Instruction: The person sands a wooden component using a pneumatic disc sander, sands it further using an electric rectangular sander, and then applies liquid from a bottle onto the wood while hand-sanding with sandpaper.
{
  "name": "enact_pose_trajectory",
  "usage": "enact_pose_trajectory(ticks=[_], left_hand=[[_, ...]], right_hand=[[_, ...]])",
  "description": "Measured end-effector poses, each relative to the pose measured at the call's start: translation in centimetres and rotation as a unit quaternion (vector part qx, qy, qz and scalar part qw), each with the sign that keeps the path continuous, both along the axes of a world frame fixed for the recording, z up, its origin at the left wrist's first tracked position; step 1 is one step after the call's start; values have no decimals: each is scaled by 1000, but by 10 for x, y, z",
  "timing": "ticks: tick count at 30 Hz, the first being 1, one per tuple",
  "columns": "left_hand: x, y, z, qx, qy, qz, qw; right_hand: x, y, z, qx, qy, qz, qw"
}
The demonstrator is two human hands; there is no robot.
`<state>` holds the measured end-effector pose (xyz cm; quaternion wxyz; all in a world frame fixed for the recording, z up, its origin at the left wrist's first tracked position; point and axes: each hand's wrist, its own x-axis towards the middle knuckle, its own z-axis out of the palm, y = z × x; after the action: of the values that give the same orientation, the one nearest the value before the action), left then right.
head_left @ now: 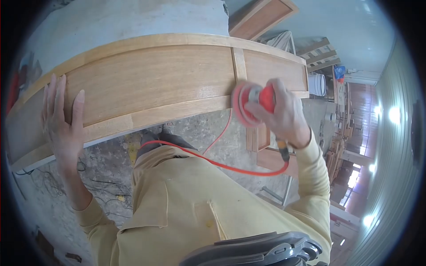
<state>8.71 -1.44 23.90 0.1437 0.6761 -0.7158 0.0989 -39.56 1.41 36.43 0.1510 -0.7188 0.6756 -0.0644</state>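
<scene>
A long wooden panel (pixel 155 73) with raised frame strips lies across the view in front of me. My left hand (pixel 62 119) rests on its left part, fingers stretched out and pressed flat near a cross strip. In my right hand (pixel 284 113) is a red orbital sander (pixel 266 98), gripped around its body. The sander's round pad (pixel 245 104), blurred, is tilted at the panel's near edge by the right cross strip; whether it touches cannot be made out. An orange-red air hose (pixel 230 168) runs from the sander's fitting leftward across my body.
Behind the panel is a pale covered surface (pixel 133 17). Another wooden panel (pixel 262 17) leans at the back. A white bucket (pixel 317 84) stands at the right. Dark cables (pixel 106 186) lie on the concrete floor at left, and wooden pieces (pixel 270 157) stand below the sander.
</scene>
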Motion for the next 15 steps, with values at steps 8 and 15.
enact_pose_trajectory(ticks=[8,15], left_hand=[[-5,12,6,-73,39,-26,996],[45,48,55,-94,91,-94,987]], right_hand=[[-21,-73,-9,-103,46,-11,994],[23,-115,-16,-115,-11,61,991]])
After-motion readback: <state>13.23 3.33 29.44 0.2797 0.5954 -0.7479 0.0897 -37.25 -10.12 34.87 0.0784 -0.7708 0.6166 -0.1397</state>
